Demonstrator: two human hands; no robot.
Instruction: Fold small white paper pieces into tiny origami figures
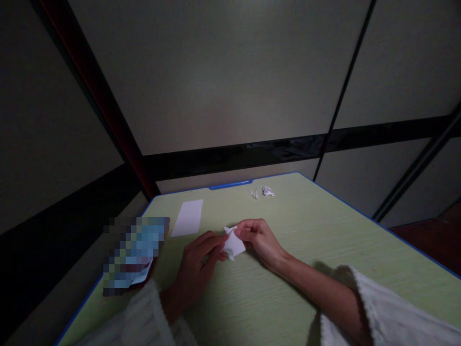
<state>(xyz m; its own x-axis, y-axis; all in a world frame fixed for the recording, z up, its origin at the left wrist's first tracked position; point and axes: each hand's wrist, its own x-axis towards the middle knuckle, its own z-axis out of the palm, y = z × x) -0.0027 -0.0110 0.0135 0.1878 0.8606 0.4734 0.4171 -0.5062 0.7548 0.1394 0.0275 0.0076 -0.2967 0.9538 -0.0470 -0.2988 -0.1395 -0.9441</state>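
Note:
A small piece of folded white paper [234, 245] is held between my two hands, just above the middle of the table. My left hand [201, 257] pinches its left edge between thumb and fingers. At the upper right corner, my right hand [261, 240] grips the same paper, the thumb lying on top. Several creased flaps stick out at its top and bottom. The fingers behind the paper are partly hidden.
On the pale green table [324, 230] with a blue edge lies a flat white sheet [188, 217]. A tablet-like device [144, 250], partly pixelated, rests at the left edge. Folded paper pieces [267, 191] and thin paper strips [254, 193] lie toward the back. Cabinet panels [230, 86] stand behind.

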